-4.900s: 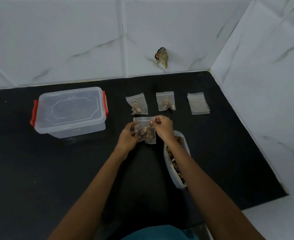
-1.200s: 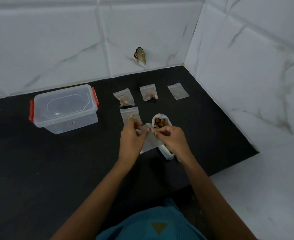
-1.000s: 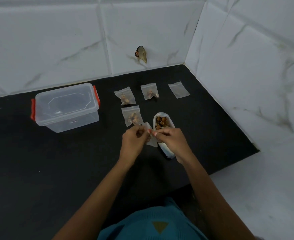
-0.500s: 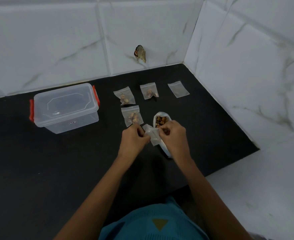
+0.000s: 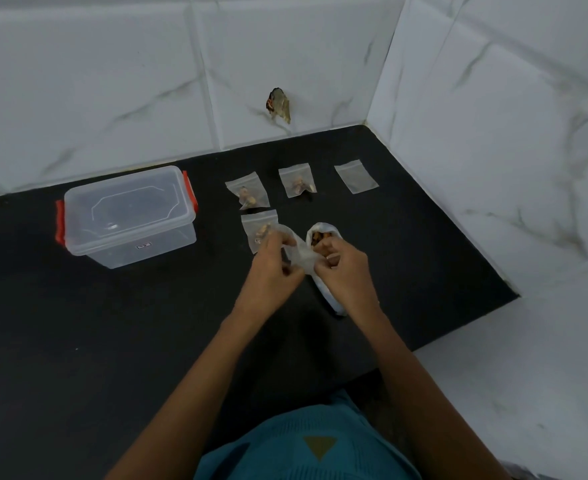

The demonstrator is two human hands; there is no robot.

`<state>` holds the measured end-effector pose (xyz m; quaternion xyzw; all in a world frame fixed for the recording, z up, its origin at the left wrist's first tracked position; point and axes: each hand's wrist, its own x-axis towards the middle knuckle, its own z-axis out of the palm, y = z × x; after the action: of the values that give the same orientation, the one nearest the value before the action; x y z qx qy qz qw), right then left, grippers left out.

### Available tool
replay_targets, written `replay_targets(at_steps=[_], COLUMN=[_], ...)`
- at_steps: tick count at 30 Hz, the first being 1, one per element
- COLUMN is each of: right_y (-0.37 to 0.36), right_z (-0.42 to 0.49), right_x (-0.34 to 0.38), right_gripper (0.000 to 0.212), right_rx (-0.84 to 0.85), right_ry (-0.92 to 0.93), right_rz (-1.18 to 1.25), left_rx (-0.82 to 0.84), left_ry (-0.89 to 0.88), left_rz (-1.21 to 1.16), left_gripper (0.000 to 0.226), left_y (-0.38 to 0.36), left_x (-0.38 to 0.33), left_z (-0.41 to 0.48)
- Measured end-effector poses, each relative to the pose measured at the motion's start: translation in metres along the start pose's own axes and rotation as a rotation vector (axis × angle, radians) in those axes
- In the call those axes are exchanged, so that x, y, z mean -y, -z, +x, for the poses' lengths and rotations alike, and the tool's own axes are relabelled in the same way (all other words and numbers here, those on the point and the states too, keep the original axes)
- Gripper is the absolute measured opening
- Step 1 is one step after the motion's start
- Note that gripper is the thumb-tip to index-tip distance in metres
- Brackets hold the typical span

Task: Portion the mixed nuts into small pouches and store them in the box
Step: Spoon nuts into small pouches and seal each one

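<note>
Both hands hold one small clear pouch [image 5: 299,252] above the black counter: my left hand [image 5: 271,268] pinches its left side, my right hand [image 5: 342,268] pinches its right side. Under my right hand lies the white bag of mixed nuts [image 5: 322,237], its open mouth showing brown nuts. Three filled pouches lie beyond: one [image 5: 258,227] just behind my left hand, one [image 5: 248,190] further back, and one [image 5: 296,180] to its right. An empty pouch [image 5: 355,176] lies at the back right. The clear lidded box [image 5: 126,214] with red clips stands to the left, closed.
White marble-look tiled walls close the counter [image 5: 95,323] at the back and right, with a chipped hole [image 5: 279,103] in the back wall. The counter's front edge drops to white floor [image 5: 510,375] at the right.
A filled pouch held 4.9 s ago now lies on the counter. Since then both hands took an empty pouch and keep working it between their fingers, beside the nut bag.
</note>
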<state>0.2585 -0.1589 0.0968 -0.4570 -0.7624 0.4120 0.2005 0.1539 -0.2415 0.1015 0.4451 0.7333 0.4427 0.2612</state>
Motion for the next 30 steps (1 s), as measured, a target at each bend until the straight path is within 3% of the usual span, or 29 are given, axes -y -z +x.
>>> replay_targets(at_steps=[2,7,10,16,19,21,24,27,30], right_y=[0.002,0.005,0.008,0.009,0.010,0.010,0.010,0.006,0.001], right_z=[-0.001,-0.004,-0.005,-0.006,-0.009,-0.009,-0.009,-0.009,-0.012], right_x=[-0.001,0.003,0.006,0.005,0.006,0.006,0.007,0.005,0.007], right_gripper=[0.012,0.011,0.008,0.034,0.022,0.016,0.010,0.009,0.018], right_rx=[0.014,0.009,0.077,0.146,0.107,0.054,-0.013,-0.027,0.014], right_ry=[-0.016,-0.031,-0.047,-0.029,0.011,0.026,0.066,0.085,0.097], right_rz=[0.032,0.034,0.042,-0.029,0.044,0.062,-0.050,-0.158,-0.214], left_rx=[0.007,0.044,-0.025,-0.021,-0.069,-0.063,-0.065,-0.057,-0.012], left_ry=[-0.068,-0.271,-0.343,-0.308,-0.279,-0.244,-0.271,-0.353,-0.287], left_rz=[-0.006,0.239,0.279,0.155,0.090,0.061,0.174,0.209,0.102], left_gripper=[0.047,0.105,0.098,0.065,0.048,0.059,0.092,0.092,0.085], left_y=[-0.001,-0.013,-0.024,-0.028,-0.027,-0.027,-0.031,-0.037,-0.040], left_x=[0.002,0.024,0.030,0.037,0.038,0.037,0.037,0.031,0.028], left_z=[0.000,0.007,0.009,0.013,0.013,0.011,0.009,0.007,0.007])
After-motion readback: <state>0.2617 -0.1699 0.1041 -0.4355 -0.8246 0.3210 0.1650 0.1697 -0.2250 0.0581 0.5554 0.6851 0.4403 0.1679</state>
